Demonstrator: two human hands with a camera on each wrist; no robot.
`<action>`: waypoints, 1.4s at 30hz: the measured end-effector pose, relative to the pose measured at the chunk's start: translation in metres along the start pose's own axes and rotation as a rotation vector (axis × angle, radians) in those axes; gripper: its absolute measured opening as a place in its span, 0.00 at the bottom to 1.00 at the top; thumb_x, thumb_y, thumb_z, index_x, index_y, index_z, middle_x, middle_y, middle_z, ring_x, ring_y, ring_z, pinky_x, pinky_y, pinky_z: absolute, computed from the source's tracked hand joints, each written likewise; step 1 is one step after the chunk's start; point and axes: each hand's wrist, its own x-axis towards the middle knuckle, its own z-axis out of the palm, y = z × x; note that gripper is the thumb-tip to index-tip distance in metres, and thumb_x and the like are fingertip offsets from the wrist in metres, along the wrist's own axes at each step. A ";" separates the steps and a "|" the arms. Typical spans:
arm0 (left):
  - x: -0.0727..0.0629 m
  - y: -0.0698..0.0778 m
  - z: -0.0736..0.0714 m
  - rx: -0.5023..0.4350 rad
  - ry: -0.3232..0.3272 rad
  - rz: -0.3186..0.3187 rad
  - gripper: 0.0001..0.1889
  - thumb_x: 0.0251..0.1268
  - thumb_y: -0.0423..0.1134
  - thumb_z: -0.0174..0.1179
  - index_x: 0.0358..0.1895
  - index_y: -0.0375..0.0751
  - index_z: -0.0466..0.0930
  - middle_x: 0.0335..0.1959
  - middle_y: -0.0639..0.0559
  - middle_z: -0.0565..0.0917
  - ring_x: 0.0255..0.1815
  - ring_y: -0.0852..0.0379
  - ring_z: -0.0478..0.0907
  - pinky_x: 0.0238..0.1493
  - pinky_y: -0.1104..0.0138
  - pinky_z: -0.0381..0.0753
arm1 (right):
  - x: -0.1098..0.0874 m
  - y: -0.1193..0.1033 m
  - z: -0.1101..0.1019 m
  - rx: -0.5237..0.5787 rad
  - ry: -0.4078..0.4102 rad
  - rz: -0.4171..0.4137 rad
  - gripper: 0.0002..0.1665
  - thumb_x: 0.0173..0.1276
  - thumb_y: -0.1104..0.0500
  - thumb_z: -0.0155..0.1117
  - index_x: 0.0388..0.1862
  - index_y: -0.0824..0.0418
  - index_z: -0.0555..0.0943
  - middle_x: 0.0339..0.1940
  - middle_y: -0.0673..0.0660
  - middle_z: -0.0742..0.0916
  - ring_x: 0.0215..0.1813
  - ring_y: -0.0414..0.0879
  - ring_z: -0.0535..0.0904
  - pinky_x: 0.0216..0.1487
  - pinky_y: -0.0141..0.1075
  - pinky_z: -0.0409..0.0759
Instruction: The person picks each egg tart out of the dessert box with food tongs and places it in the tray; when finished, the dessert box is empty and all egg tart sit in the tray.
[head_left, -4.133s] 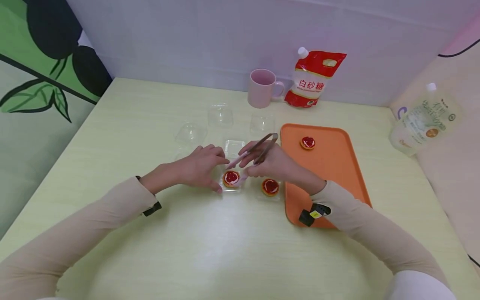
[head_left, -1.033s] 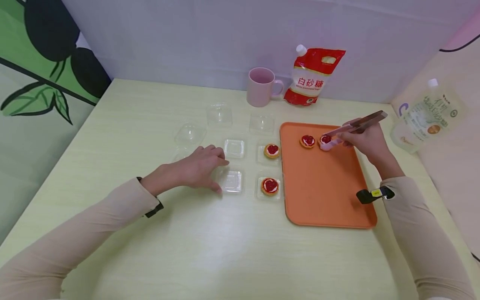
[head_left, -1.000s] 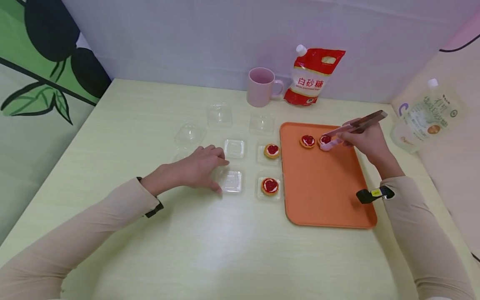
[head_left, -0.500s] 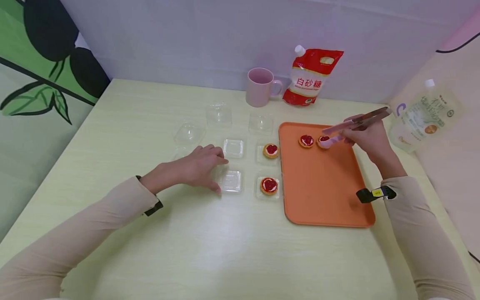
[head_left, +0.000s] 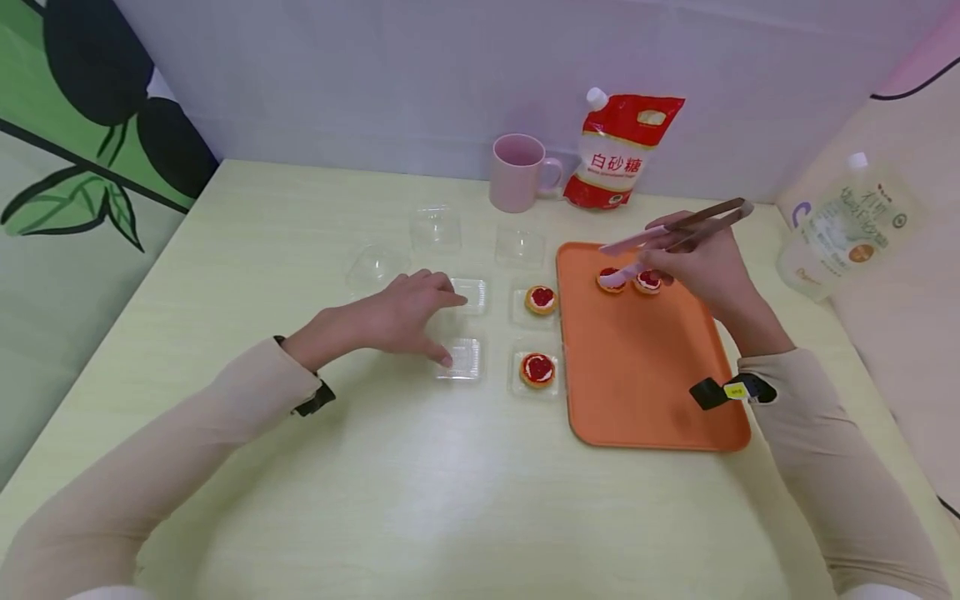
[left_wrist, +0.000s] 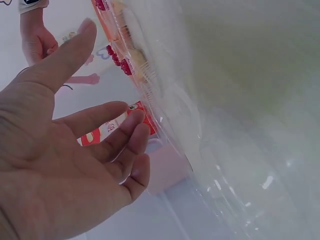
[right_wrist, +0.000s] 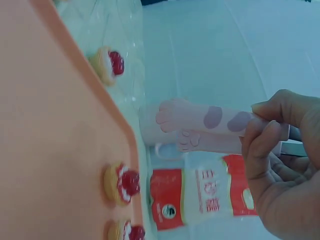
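My right hand (head_left: 701, 262) grips tongs (right_wrist: 200, 117) with pink paw-shaped tips and a metal bend. The tips are parted with nothing between them, above the back of the orange tray (head_left: 645, 400). Two red-topped tarts stand there: the left tart (head_left: 609, 288) is partly covered by a tip, the right tart (head_left: 648, 283) sits close to it. My left hand (head_left: 393, 317), fingers spread and holding nothing, hovers by a clear front container (head_left: 462, 358) and a clear back container (head_left: 472, 293), neither with a tart. Right of these, tarts sit in a back container (head_left: 541, 300) and a front one (head_left: 537, 369).
Raised clear lids (head_left: 435, 229) stand behind the containers. A pink mug (head_left: 513, 175) and a red-and-white sugar pouch (head_left: 615, 158) are at the back wall. A pale spouted pouch (head_left: 847, 233) leans at the right. The table's front (head_left: 465, 500) is bare wood-tone.
A tart went from the front left container to the tray, beside the other. The tongs then came off it and moved left and up. My left hand shifted slightly away from the table's front.
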 end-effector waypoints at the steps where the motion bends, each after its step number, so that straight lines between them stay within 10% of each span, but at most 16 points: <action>1: 0.003 0.000 -0.001 -0.002 0.009 0.005 0.43 0.50 0.51 0.77 0.69 0.36 0.72 0.61 0.41 0.75 0.61 0.42 0.69 0.60 0.48 0.67 | 0.000 -0.003 0.003 -0.017 -0.004 -0.003 0.21 0.64 0.61 0.71 0.55 0.65 0.78 0.28 0.33 0.86 0.25 0.39 0.81 0.31 0.29 0.82; 11: 0.048 0.010 -0.010 0.039 0.037 0.033 0.40 0.54 0.50 0.75 0.70 0.39 0.72 0.64 0.41 0.75 0.66 0.42 0.66 0.62 0.48 0.65 | 0.001 -0.018 0.038 -0.017 -0.123 0.009 0.21 0.62 0.60 0.72 0.54 0.63 0.81 0.32 0.45 0.90 0.25 0.47 0.81 0.27 0.32 0.80; 23: 0.099 0.016 -0.011 0.113 -0.076 -0.009 0.49 0.52 0.61 0.73 0.76 0.44 0.63 0.74 0.45 0.66 0.72 0.44 0.58 0.69 0.48 0.59 | 0.004 -0.023 0.062 -0.041 -0.241 0.036 0.20 0.64 0.62 0.69 0.54 0.64 0.79 0.40 0.60 0.90 0.28 0.56 0.82 0.30 0.35 0.81; 42: 0.113 0.025 -0.005 0.125 -0.107 0.000 0.42 0.55 0.59 0.71 0.71 0.43 0.70 0.65 0.47 0.73 0.64 0.47 0.64 0.65 0.52 0.62 | 0.009 -0.028 0.079 -0.176 -0.288 0.071 0.24 0.63 0.62 0.71 0.57 0.65 0.76 0.45 0.66 0.88 0.30 0.50 0.82 0.30 0.34 0.81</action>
